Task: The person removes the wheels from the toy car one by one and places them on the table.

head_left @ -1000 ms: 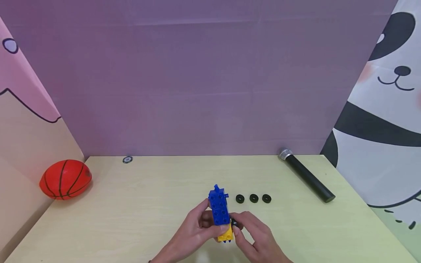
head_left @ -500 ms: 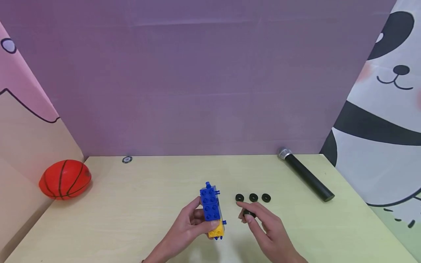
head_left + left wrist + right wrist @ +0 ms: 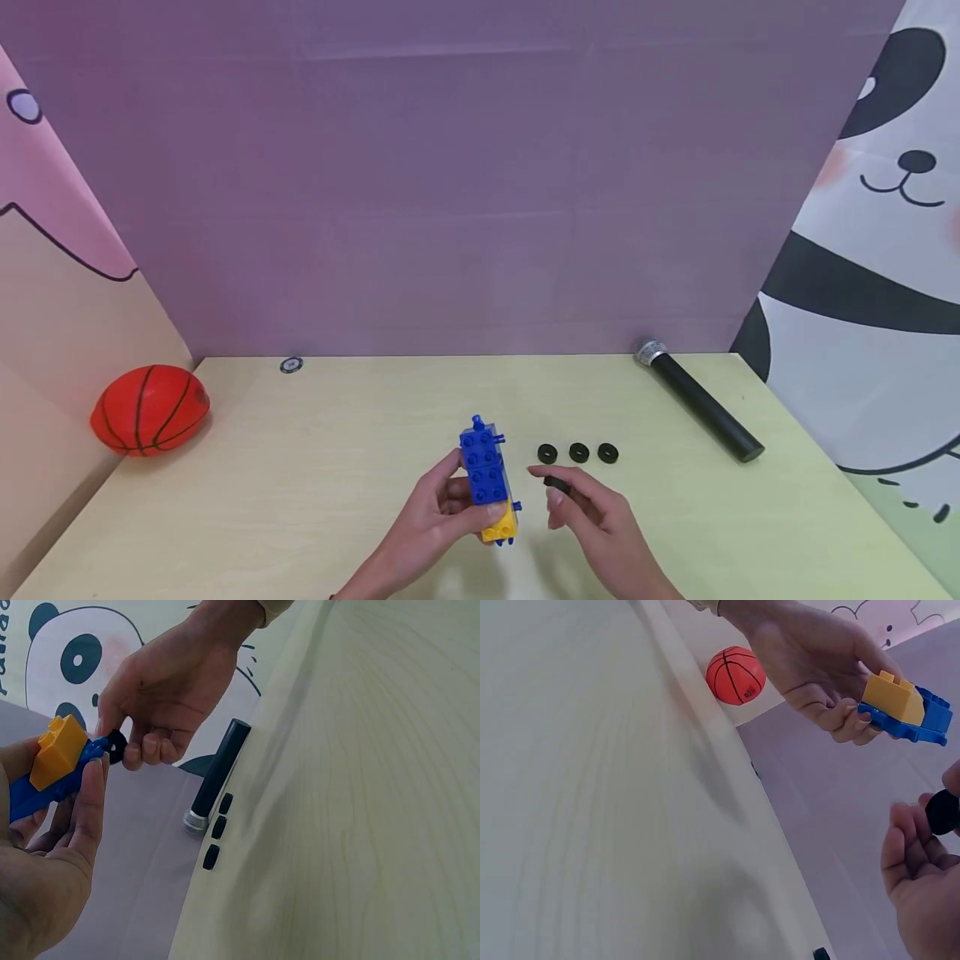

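My left hand point(image 3: 423, 529) grips a toy car point(image 3: 486, 475) built of blue and yellow blocks, its thumb on the yellow block point(image 3: 892, 697). Short blue pegs point(image 3: 517, 506) stick out of the car's right side, bare in the head view. Between thumb and fingers, my right hand point(image 3: 607, 533) pinches a small black wheel point(image 3: 557, 484), a short gap to the right of the car. In the left wrist view this wheel point(image 3: 116, 747) overlaps the blue peg end of the car. Both hands are above the table.
Three more black wheels point(image 3: 579, 452) lie in a row on the pale table point(image 3: 337, 450), just beyond my right hand. A black microphone point(image 3: 701, 400) lies back right. A red ball with basketball lines point(image 3: 150, 410) sits at the left edge, and a small round disc point(image 3: 291, 365) lies at the back.
My right hand drew the black wheel away from the car's side to the right, then came slightly back left, with the wheel turned more edge-on. The left hand shifted the car a little left.
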Demonstrator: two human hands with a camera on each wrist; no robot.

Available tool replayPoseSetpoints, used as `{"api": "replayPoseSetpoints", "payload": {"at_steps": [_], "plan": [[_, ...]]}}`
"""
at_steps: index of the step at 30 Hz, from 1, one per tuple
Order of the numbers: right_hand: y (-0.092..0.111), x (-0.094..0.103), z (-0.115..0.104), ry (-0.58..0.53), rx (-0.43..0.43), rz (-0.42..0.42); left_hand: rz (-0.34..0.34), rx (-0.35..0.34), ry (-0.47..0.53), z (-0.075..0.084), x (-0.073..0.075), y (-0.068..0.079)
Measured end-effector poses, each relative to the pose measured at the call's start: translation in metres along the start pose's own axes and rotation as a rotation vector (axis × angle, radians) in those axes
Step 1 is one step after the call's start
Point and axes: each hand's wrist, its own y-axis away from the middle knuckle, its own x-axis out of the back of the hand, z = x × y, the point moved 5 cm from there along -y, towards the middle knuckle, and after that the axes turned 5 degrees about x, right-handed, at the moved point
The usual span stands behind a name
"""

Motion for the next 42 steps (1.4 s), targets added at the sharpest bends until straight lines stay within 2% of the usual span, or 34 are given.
{"api": "replayPoseSetpoints", "payload": {"at_steps": [4, 10, 12, 17, 18, 20, 24, 25, 27, 35, 42], "plan": [[-0.002, -0.002, 0.006, -0.055, -0.117, -0.023, 0.01, 0.001, -0.007, 0.0, -0.001, 0.0], [-0.001, -0.004, 0.009, -0.055, -0.102, -0.056, 0.013, -0.013, -0.012, 0.0, -0.001, -0.001], [0.0, -0.004, 0.009, -0.039, -0.103, -0.052, 0.013, -0.017, -0.007, -0.001, 0.0, -0.001], [0.001, -0.002, 0.008, 0.108, -0.112, 0.029, 0.019, -0.016, -0.003, -0.004, 0.001, -0.001], [0.001, -0.001, 0.007, 0.144, -0.093, 0.046, 0.018, -0.012, -0.002, -0.004, 0.001, -0.001], [0.001, 0.002, 0.004, 0.213, 0.004, 0.066, 0.014, -0.003, 0.001, -0.005, 0.001, -0.001], [0.004, 0.009, -0.001, 0.336, 0.336, 0.1, 0.001, 0.013, 0.006, -0.006, 0.002, -0.001], [0.005, 0.011, -0.002, 0.365, 0.401, 0.109, -0.004, 0.014, 0.004, -0.007, 0.002, -0.001], [0.007, 0.016, -0.001, 0.409, 0.471, 0.123, -0.017, 0.013, -0.003, -0.008, 0.002, -0.001], [0.014, 0.045, 0.007, 0.556, 0.52, 0.156, -0.073, 0.042, -0.141, -0.01, 0.004, 0.002], [0.014, 0.074, 0.017, 0.639, 0.518, 0.199, -0.044, 0.067, -0.187, -0.012, 0.011, 0.005]]}}
